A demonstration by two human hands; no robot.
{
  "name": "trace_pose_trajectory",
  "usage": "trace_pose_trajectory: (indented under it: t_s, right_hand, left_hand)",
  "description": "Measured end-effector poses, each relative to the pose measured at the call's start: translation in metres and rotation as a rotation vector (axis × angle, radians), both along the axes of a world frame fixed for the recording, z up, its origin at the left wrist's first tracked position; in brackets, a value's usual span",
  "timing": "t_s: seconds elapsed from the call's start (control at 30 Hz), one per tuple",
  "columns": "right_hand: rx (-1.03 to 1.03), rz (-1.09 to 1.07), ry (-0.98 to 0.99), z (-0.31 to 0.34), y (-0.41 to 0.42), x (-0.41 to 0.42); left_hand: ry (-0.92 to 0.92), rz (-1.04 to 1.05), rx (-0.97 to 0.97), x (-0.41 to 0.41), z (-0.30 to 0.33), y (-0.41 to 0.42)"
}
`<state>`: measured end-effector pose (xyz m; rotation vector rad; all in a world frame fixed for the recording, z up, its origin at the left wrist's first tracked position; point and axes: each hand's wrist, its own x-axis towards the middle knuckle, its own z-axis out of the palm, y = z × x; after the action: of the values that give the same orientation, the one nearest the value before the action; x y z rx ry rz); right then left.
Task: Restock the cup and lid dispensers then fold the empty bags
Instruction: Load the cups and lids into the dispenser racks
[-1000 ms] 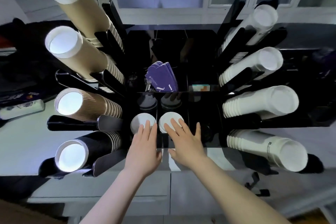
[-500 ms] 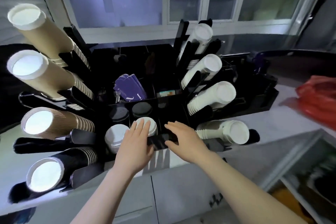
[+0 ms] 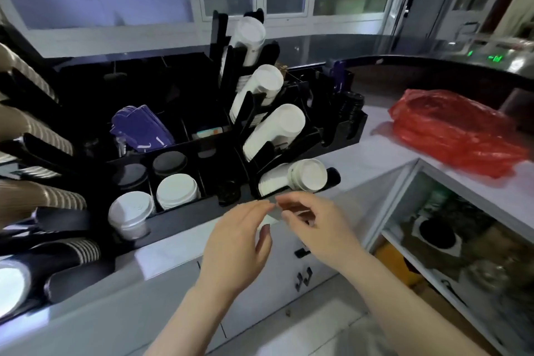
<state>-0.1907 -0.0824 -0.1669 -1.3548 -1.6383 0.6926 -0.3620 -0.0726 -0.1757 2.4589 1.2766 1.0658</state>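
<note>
Black dispenser rack [image 3: 185,214] is sitting on the white counter [image 3: 372,159], its left side running off frame. Left cup stacks: brown ribbed stacks [image 3: 34,199] and a black ribbed stack [image 3: 57,257] are being cut by the frame edge, so no reliable count there. Right side: four white cup stacks [image 3: 277,130] are lying tilted in their slots, all countable. The lowest white stack [image 3: 300,176] is sitting just beyond the fingertips.

Red plastic bag [image 3: 456,130] is lying crumpled on the counter, well apart to the right; contents not visible.

Lid wells at the rack front: two white lid stacks [image 3: 176,191] and two black lid stacks [image 3: 169,163] behind them. The well just right of them is too dark to read. Purple sleeves [image 3: 141,130] are standing in the rear compartment; count unclear.

Open cabinet [image 3: 450,240] under the counter at right is showing blurred items, nothing identifiable.

Left hand [image 3: 237,246] and right hand [image 3: 318,228] are hovering over the counter edge in front of the rack, fingertips nearly meeting. Motion blur there. Something thin and pale may be sitting between the fingers, but I cannot tell whether either hand is gripping or merely relaxed.
</note>
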Motion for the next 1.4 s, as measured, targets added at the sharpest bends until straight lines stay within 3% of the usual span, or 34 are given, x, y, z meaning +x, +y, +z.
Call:
trace_pose_trajectory:
  t_s: [0.23, 0.47, 0.67, 1.23, 1.4]
  right_hand:
    - [0.050, -0.048, 0.009, 0.019, -0.011, 0.101]
    - [0.023, -0.036, -0.096, 0.019, -0.009, 0.245]
    - [-0.033, -0.034, -0.145, 0.003, 0.022, 0.328]
    - [-0.039, -0.080, -0.169, 0.017, 0.270, 0.406]
    - [-0.057, -0.056, -0.243, 0.018, 0.332, 0.400]
  left_hand:
    - [-0.007, -0.077, 0.060, 0.105, 0.024, -0.008]
    - [-0.014, 0.029, -0.050, 0.248, 0.012, 0.007]
    - [0.056, 0.065, -0.123, 0.321, -0.003, 0.035]
    - [-0.111, 0.452, -0.243, 0.346, -0.023, 0.274]
    - [0.030, 0.641, -0.284, 0.330, -0.042, 0.312]
